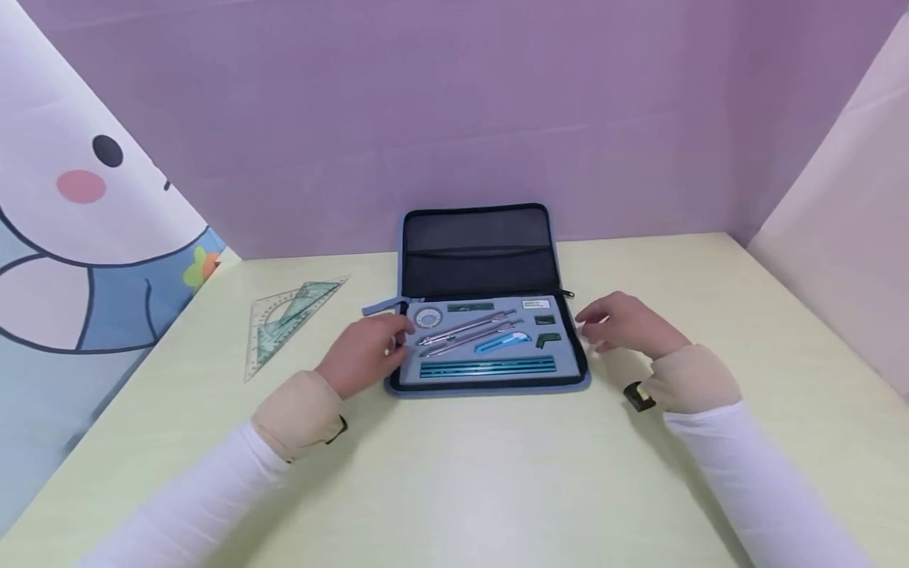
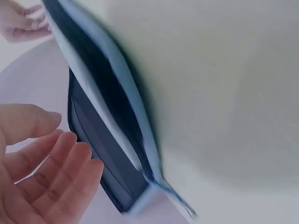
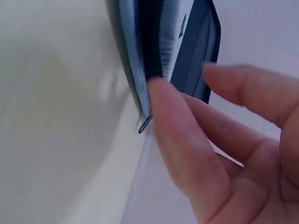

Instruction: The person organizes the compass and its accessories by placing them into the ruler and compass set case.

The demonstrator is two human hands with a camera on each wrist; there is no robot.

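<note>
A zippered blue drawing-set case (image 1: 490, 388) lies unzipped on the table, its dark lid (image 1: 479, 237) raised against the purple backdrop. Its pale insert holds green pencils (image 1: 488, 368), a silver compass (image 1: 465, 327), a blue utility knife (image 1: 503, 342), a white ring-shaped piece (image 1: 428, 318) and small dark green items. At the case's left edge is my left hand (image 1: 365, 351), fingers loosely bent around nothing. My right hand (image 1: 628, 323) hovers beside the right edge, thumb and fingers apart in the right wrist view. Whether either hand touches the case, I cannot tell.
Clear set squares with green markings (image 1: 291, 319) lie overlapped on the table, left of the case. A zipper pull (image 1: 568, 294) sticks out at the case's right hinge, and a blue strap (image 1: 381, 306) at the left. Fabric walls (image 1: 483, 118) border the table.
</note>
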